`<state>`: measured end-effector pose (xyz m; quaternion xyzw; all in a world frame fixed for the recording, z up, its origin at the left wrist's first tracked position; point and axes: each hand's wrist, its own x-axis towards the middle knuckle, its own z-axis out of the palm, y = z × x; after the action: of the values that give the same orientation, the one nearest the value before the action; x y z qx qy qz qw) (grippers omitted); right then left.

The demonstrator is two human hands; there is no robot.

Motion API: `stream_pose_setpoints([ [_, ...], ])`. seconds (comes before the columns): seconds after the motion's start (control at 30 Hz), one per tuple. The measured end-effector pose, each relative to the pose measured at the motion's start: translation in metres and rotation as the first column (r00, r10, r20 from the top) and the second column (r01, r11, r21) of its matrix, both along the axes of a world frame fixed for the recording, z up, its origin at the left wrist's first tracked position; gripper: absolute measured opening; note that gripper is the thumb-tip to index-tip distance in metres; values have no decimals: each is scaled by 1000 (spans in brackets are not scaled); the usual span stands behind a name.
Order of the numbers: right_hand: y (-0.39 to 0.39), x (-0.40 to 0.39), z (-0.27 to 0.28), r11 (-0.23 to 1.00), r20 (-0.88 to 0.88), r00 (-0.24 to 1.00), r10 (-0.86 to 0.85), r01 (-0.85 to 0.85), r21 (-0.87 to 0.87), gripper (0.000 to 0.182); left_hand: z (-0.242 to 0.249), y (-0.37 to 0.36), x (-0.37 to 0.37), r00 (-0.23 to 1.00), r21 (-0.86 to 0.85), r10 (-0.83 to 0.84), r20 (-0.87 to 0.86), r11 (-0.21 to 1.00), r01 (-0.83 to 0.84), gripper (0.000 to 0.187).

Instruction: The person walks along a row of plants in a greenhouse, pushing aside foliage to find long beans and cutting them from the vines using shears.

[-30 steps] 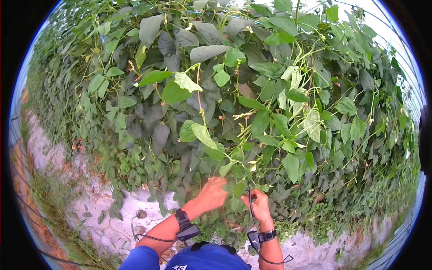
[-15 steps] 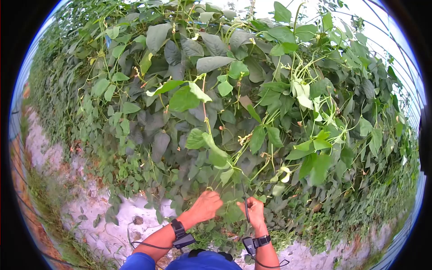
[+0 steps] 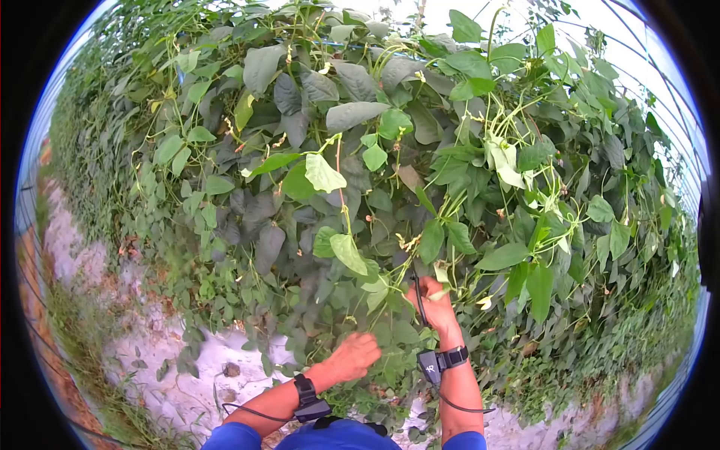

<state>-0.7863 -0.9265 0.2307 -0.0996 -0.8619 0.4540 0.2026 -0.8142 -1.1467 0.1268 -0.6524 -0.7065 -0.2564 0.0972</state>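
Note:
My right hand (image 3: 432, 301) is closed around a slender dark tool (image 3: 419, 298) whose kind I cannot make out. It is up among the vine stems, right by a thin green stem (image 3: 405, 266) with small pale buds (image 3: 409, 243). Lower and to the left, my left hand (image 3: 355, 355) has its fingers curled together in front of the foliage. Whatever may be inside them is hidden. Above my hands hangs a drooping light green leaf (image 3: 348, 253) on a reddish vine. A pale yellow flower (image 3: 485, 303) shows to the right of my right hand.
A dense wall of climbing bean-like vines (image 3: 262, 172) spans the view. Tangled pale tendrils (image 3: 551, 199) hang at the right. Whitish ground cover (image 3: 176, 379) lies below, with grass (image 3: 82, 352) along the left. Curved frame bars (image 3: 660, 67) arch at the upper right.
My right hand has moved up and to the right into the stems, carrying the dark tool. My left hand has shifted slightly down and right. Leaves near the stems have swung.

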Motion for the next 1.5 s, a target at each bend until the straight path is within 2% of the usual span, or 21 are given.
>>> stream_pose_setpoints([
  [0.03,-2,-1,3,998,-20,1000,23,-24,-51,31,2,0,0,1000,7,-5,8,1000,5,48],
  [0.2,0,-6,-7,997,-39,998,-40,43,62,38,5,0,1,1000,4,-13,21,1000,13,43],
  [0.27,-14,8,7,989,35,995,-89,84,119,43,-30,-3,3,1000,36,-4,31,999,3,28],
  [0.3,-16,13,4,996,93,992,-87,84,38,44,-43,-6,6,999,19,11,42,1000,-12,25],
  [0.37,-12,21,-17,995,53,997,-57,52,84,45,-68,-18,10,994,-29,29,103,999,-26,21],
  [0.43,-10,29,-51,998,77,995,-63,63,2,46,-100,-27,14,989,-54,15,148,999,-7,19],
  [0.5,-12,41,-78,992,92,992,-81,89,-86,46,-128,-26,16,976,-236,67,205,972,-17,17],
  [0.6,-10,61,-120,995,260,961,-91,101,-27,45,-121,-26,27,976,-291,100,196,956,-40,25],
  [0.63,-15,71,-127,974,267,962,-55,111,-199,47,-121,-22,29,979,-289,80,189,957,-22,25],
  [0.7,-14,83,-155,985,259,957,-132,156,-75,45,-119,-16,31,979,-199,51,200,980,-11,13],
  [0.77,-14,95,-180,963,261,950,-173,218,-157,47,-78,-17,45,965,-194,104,241,979,-57,14],
  [0.83,-11,105,-210,932,271,940,-207,274,-239,50,-28,-19,56,739,-505,321,593,863,30,39],
  [0.87,-9,110,-225,928,289,931,-223,294,-230,46,-39,-15,54,745,-508,313,589,861,40,39],
  [0.93,-8,122,-230,889,369,896,-247,361,-282,44,-82,-7,51,910,-393,133,392,919,35,37],
  [1.03,-14,137,-221,856,431,872,-232,394,-336,45,-114,-4,53,942,-383,120,314,924,11,36],
  [1.17,-13,143,-234,877,453,857,-248,397,-270,47,-122,-7,57,940,-458,122,317,888,39,35],
  [1.23,-17,147,-230,862,453,863,-223,392,-322,49,-139,-16,57,812,-415,169,559,905,98,36],
  [1.3,-22,150,-229,845,453,871,-189,379,-376,50,-152,-19,56,850,-481,176,496,871,100,38],
  [1.37,-22,149,-238,883,523,836,-164,361,-299,52,-176,-24,52,880,-546,192,434,833,88,41],
  [1.43,-24,151,-245,877,532,836,-133,350,-330,51,-194,-29,51,915,-492,116,387,865,99,41],
  [1.5,-28,155,-252,861,539,837,-98,343,-375,51,-198,-34,56,882,-439,162,443,897,56,36],
])
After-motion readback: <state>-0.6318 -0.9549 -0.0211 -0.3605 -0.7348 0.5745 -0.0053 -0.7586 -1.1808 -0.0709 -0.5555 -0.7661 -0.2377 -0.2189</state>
